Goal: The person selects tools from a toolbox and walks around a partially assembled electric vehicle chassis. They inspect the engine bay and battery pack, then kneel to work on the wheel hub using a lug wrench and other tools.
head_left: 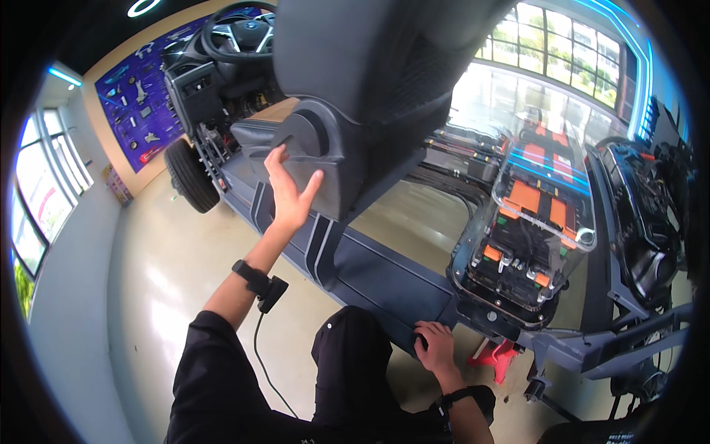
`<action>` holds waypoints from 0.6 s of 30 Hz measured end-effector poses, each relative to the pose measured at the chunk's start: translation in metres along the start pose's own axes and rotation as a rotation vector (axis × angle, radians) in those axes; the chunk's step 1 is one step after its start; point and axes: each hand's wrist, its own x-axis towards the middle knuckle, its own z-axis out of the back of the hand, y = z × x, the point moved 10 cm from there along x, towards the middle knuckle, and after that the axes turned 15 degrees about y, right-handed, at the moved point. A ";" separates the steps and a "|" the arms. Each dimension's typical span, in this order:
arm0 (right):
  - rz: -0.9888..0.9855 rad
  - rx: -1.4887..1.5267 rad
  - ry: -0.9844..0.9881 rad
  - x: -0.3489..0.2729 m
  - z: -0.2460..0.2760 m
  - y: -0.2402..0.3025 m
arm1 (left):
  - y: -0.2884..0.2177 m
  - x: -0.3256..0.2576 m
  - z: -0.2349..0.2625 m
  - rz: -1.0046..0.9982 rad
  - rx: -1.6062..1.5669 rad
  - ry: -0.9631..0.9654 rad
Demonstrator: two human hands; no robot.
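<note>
A black car seat [384, 126] stands on a dark grey chassis side rail [381, 274], its backrest rising toward the top of the view. My left hand [287, 194] reaches up to the seat's plastic side cover [322, 177], just below a round dark hinge cover [305, 132]. Its thumb and forefinger are stretched apart, and nothing shows between them. Lower right, my right hand [435, 346] curls its fingers over the outer edge of the rail, near the floor-side corner.
Right of the seat, a battery pack [529, 200] with orange modules sits under a clear cover. A red stand [497, 359] is below it. Ahead are a steering wheel [240, 33] and a tyre [191, 176]. A cable [259, 355] hangs from my left wrist's strap device [270, 291].
</note>
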 end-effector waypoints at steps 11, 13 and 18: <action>0.007 0.005 0.013 0.003 -0.008 0.002 | 0.021 0.045 0.033 0.021 0.182 -0.069; 0.014 0.021 0.003 0.002 -0.007 0.004 | 0.029 0.052 0.041 0.041 0.112 -0.063; 0.017 0.031 -0.001 0.001 -0.003 0.001 | 0.024 0.057 0.040 -0.004 0.069 -0.044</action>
